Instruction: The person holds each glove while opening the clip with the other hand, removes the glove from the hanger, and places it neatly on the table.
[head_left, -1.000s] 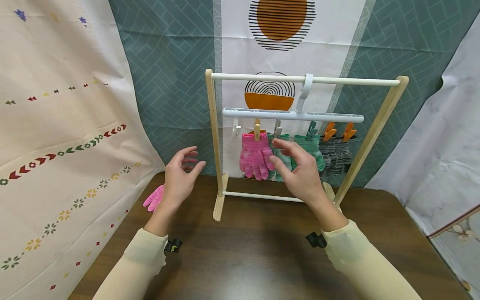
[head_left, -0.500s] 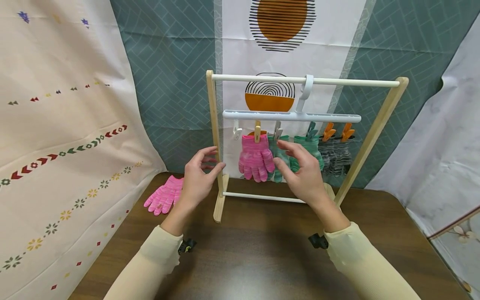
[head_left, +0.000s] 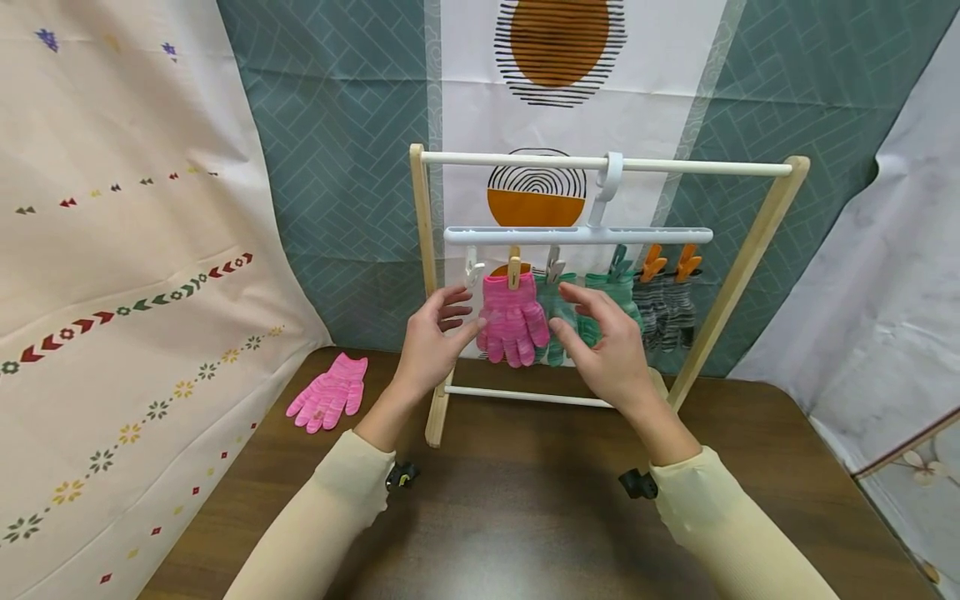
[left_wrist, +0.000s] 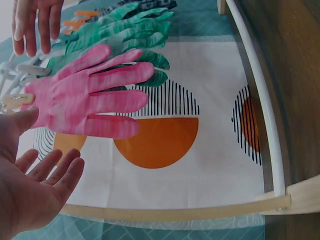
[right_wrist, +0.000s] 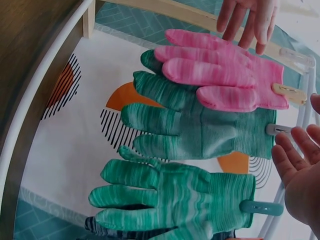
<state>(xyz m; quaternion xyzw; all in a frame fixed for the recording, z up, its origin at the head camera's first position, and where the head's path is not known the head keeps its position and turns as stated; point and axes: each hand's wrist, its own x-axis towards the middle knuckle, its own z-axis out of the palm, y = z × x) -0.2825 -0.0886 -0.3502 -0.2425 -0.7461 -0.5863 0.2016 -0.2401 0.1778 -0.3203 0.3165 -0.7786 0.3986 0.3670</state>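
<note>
A pink knit glove (head_left: 512, 321) hangs fingers down from a beige clip (head_left: 513, 271) on the pale hanger (head_left: 577, 237). My left hand (head_left: 433, 337) is just left of it, fingers loosely curved, nothing held. On its other side my right hand (head_left: 611, 350) is raised with thumb and fingers apart, also holding nothing, in front of the green gloves. One green glove (right_wrist: 195, 132) hangs from a grey clip (right_wrist: 277, 129), another green glove (right_wrist: 200, 195) from a teal clip (right_wrist: 262, 207). A second pink glove (head_left: 330, 393) lies flat at the table's left.
A wooden stand with a white top rail (head_left: 510, 158) carries the hanger. Dark grey gloves (head_left: 666, 308) hang under orange clips (head_left: 687, 262) at its right. A bare white clip (head_left: 473, 267) dangles at its left end. Patterned cloth (head_left: 337, 167) backs the brown table (head_left: 517, 508).
My left hand has moved right, from above the flat pink glove to beside the hanging one, uncovering the flat glove. My right hand has stayed nearly still. The hanger has turned slightly.
</note>
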